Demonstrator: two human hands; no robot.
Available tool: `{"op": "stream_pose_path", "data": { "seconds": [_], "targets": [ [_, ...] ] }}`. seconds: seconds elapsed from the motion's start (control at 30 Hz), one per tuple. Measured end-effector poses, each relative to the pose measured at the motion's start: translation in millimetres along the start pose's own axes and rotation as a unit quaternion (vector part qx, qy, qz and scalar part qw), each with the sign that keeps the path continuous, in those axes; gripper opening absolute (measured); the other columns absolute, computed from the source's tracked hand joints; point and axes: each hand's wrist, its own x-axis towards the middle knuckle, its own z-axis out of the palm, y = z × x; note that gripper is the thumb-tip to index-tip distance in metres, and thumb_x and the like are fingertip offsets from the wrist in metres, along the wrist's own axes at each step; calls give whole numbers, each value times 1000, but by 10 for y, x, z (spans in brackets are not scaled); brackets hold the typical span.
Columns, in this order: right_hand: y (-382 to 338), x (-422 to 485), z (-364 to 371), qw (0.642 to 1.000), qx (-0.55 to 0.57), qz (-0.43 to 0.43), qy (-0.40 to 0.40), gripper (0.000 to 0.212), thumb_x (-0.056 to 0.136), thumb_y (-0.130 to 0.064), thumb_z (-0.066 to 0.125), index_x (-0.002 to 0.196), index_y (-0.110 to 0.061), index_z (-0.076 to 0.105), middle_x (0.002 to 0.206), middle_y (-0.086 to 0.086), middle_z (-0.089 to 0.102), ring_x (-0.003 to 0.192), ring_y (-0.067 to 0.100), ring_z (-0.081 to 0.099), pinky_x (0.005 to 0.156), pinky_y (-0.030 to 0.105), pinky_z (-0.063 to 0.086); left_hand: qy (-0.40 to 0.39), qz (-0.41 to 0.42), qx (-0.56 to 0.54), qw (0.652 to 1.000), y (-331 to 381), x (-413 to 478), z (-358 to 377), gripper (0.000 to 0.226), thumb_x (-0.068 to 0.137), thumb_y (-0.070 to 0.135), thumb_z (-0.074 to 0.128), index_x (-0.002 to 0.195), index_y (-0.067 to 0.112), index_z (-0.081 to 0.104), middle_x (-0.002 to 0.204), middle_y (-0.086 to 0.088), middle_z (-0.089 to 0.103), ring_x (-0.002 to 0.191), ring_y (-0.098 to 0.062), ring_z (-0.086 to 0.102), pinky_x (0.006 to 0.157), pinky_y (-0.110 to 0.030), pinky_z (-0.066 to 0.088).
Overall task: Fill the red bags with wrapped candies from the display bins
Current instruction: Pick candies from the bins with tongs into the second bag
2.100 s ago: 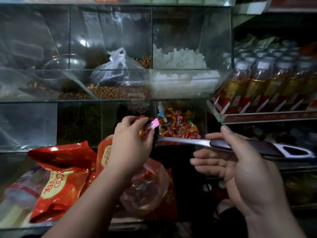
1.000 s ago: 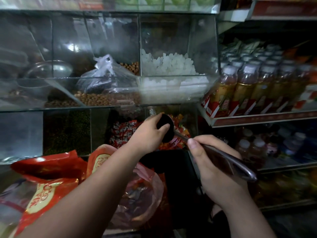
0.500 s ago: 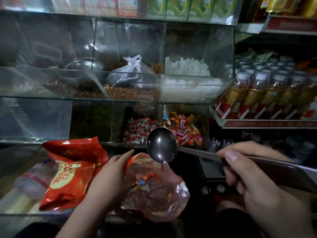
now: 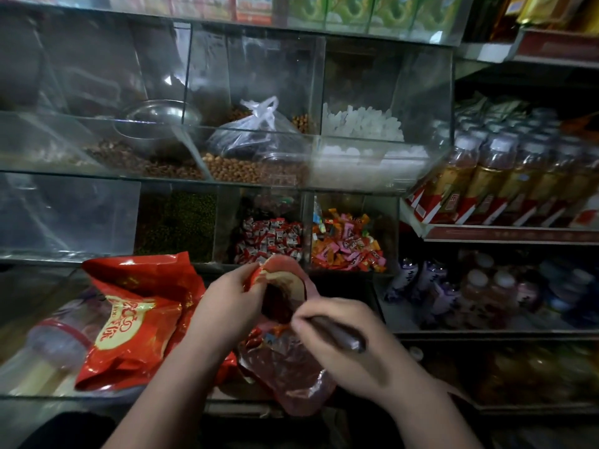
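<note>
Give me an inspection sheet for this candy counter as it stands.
Surface: glass case top, dim, carrying bags.
Job's things: open red bag, candies inside; ladle dipped into its mouth; red-and-white candies and mixed candies in adjacent lower bins; printed red bags lying left.
Clutter: plastic bottle on its side beside the red bags; clear plastic bag and metal bowl in the upper bins.
Grips: left hand pinches the bag's rim; right hand holds the ladle handle.
Cables: nothing seen.
Surroundings: bottled drinks shelved right.

Left hand (image 4: 227,306) pinches bag (image 4: 291,377); right hand (image 4: 343,351) curled, apparently gripping handle (image 4: 338,334).
</note>
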Motion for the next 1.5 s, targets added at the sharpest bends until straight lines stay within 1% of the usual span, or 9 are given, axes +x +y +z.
{"op": "stream_pose_path", "data": {
  "seconds": [0.07,0.17,0.33,0.53,0.73,0.9,1.17,1.3,1.5],
  "targets": [
    [158,185,183,994,-96,-18,-50,20,97,-49,59,108,-36,70,102,-12,67,99,9,64,90,33,54,-32,2,17,999,-38,-131,-43,50,81,38,69,129,38,57,103,25,66,100,-2,62,74,-10,46],
    [403,313,380,987,-140,-6,-76,23,98,-52,59,114,-39,69,106,-11,62,104,15,63,93,30,51,-75,-56,81,992,-174,-318,-90,78,82,33,70,151,28,33,131,3,63,115,-18,62,91,-28,51],
    [652,318,589,984,-177,31,-15,31,91,-56,59,120,-45,63,95,-14,51,98,11,60,83,23,46,-56,-46,66,995,-247,-414,-205,65,89,31,63,148,34,37,124,4,67,102,-15,67,88,-32,56],
    [691,553,673,975,-211,72,-21,31,85,-33,58,114,-29,69,112,-2,72,108,29,66,92,35,54,-64,-2,66,996,-164,-403,-51,68,89,21,60,150,39,36,120,11,68,103,-11,66,86,-25,53],
    [811,700,781,985,-65,134,92,11,90,-28,68,94,-24,77,88,-7,76,88,16,71,80,28,58,-18,-15,26,999,-230,-335,-34,60,86,14,62,142,34,51,109,16,69,94,-7,65,71,-7,43],
    [792,719,750,984,30,98,143,7,85,-33,65,83,-30,72,77,-16,69,77,-3,65,65,5,44,-35,-54,7,998,-277,-325,-55,56,87,12,58,137,36,52,99,14,69,76,-8,67,63,-23,55],
    [660,815,674,982,11,135,134,7,83,-48,67,80,-44,72,126,-33,66,83,-22,59,68,1,39,-46,-69,6,997,-325,-352,-66,65,83,7,57,142,33,49,103,12,70,81,-6,65,64,-17,50],
    [578,787,679,977,48,165,130,12,84,-54,63,76,-53,72,88,-38,69,77,-16,63,70,11,45,-53,-90,-14,994,-333,-358,-96,68,80,6,56,140,36,49,86,18,65,66,-10,66,52,-20,50],
    [467,796,714,976,64,197,69,13,78,-58,60,77,-54,73,77,-37,69,76,-16,64,63,4,48,-52,-107,-29,992,-371,-351,-183,71,75,6,54,138,37,50,93,13,72,74,-8,68,66,-31,58]
  ]
}}
